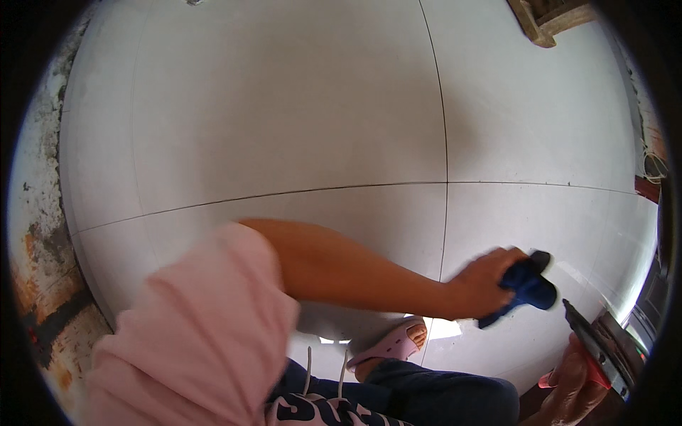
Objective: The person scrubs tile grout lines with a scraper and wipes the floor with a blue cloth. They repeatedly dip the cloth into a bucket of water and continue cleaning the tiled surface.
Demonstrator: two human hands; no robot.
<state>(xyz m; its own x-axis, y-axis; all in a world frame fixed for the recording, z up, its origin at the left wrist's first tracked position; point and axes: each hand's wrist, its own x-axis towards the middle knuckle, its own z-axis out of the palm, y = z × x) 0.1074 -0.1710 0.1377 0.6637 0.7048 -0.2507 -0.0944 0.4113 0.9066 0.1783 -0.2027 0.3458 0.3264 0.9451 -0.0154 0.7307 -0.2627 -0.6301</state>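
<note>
My left arm, in a pink sleeve, reaches across to the right. My left hand grips a bunched dark blue cloth, slightly blurred, held over the floor. At the lower right my right hand is closed around the red handle of what looks like a squeegee. Its long dark bar slants up to the left, and the upper end comes close to the cloth without touching it. Part of my right hand is hidden behind the handle.
Large pale tiles cover the floor. A stained, peeling wall runs along the left. Wooden furniture legs stand at the upper right, and a loop of thin cord lies at the right edge. My pink clog is below my forearm.
</note>
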